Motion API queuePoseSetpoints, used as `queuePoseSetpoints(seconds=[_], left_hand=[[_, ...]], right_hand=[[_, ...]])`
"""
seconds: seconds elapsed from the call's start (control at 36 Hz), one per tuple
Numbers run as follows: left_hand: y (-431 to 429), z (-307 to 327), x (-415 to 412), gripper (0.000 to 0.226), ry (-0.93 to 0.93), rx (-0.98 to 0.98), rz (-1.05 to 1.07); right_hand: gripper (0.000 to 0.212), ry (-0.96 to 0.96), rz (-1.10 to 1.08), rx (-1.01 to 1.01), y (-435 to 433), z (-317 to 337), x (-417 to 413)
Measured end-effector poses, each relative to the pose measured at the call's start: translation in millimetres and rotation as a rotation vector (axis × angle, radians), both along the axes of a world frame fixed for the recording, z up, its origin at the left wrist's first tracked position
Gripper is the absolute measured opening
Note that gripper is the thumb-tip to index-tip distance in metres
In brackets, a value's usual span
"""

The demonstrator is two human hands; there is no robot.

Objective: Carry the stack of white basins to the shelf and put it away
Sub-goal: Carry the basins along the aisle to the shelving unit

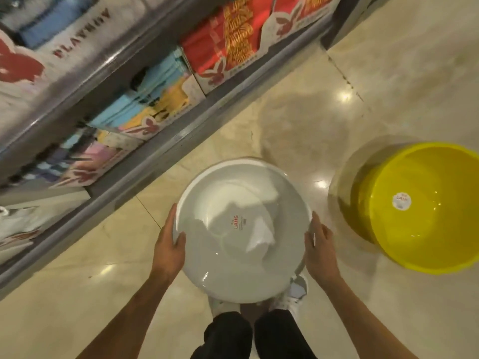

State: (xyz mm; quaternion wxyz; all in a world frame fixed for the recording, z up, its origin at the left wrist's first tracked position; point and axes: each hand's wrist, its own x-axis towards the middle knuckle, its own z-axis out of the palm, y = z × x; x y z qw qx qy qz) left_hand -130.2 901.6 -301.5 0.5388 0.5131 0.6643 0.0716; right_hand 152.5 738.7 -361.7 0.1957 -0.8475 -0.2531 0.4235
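Note:
The stack of white basins [241,193] is round, glossy, with a small red-lettered label in the bottom of the top basin. It hangs above the floor in front of my legs. My left hand [169,244] grips its left rim, thumb inside the rim. My right hand [320,248] grips the right rim in the same way. The shelf [145,149] runs diagonally along the left, its grey metal edges close to the basins' upper left side. How many basins are nested cannot be told from above.
A stack of yellow basins [420,229] stands on the floor to the right. The shelf holds packs of coloured textiles [155,99] in several tiers. Shiny beige floor tiles [388,73] stretch ahead and to the right. My shoes [298,288] show under the basins.

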Motion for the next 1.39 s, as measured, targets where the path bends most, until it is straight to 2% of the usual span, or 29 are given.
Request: queuePoseSetpoints(seconds=[0.08,0.19,0.31,0.39,0.56,0.94,1.19,1.39], left_hand=[[-1.6,-9.7,-1.6,0.07,-0.081,-0.07,0.049],[-1.9,-15.5,-3.7,0.073,-0.145,-0.162,0.122],[4.3,7.5,8.2,0.077,-0.178,-0.198,0.092],[9.0,41.9,17.6,0.078,-0.142,-0.178,0.021],[13.6,161.2,59.4,0.064,-0.135,-0.008,0.013],[27.7,508.8,166.6,0.058,-0.389,0.206,-0.056],[2.1,667.6,198.8,0.056,-0.436,0.29,-0.205],[-8.3,712.9,213.6,0.057,-0.423,0.327,-0.231]], right_hand=[[0.053,0.184,-0.063,0.076,-1.9,-9.6,-2.9],[0.053,0.283,-0.119,0.111,6.8,8.1,-4.4],[0.056,0.287,-0.123,0.153,6.5,28.3,14.3],[0.056,0.246,-0.155,0.154,6.4,70.8,30.1],[0.055,0.158,-0.249,0.2,6.2,190.2,66.6],[0.052,-0.031,-0.433,0.367,-1.7,554.9,155.5],[0.044,-0.072,-0.529,0.433,-42.6,690.9,180.1],[0.045,-0.107,-0.525,0.549,-71.6,751.9,182.6]])
